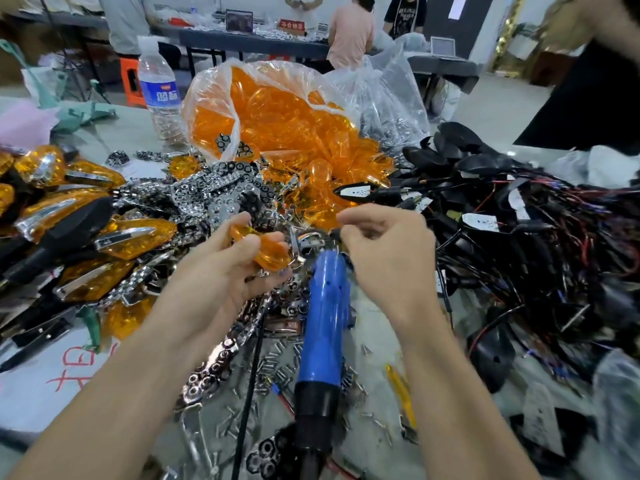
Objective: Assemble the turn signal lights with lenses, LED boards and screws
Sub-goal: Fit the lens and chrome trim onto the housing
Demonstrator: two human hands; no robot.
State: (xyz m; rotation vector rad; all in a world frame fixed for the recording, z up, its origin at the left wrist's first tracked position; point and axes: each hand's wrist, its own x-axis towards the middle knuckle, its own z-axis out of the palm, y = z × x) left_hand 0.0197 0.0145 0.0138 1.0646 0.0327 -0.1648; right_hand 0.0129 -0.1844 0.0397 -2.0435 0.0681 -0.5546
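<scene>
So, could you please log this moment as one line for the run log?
left hand: holds orange lens | right hand: pinches small dark part, identity unclear | blue screwdriver: lying between hands

The blue label (161, 95) on my water bottle (156, 62) carries two white Chinese characters, which I read as 蓝标. On the far bench a red sign (291, 24) says 不合格区. Big red handwritten strokes cross the white sheet (74, 367) at my left, but I cannot read them. The white LED boards (479, 222) show only specks.
</scene>
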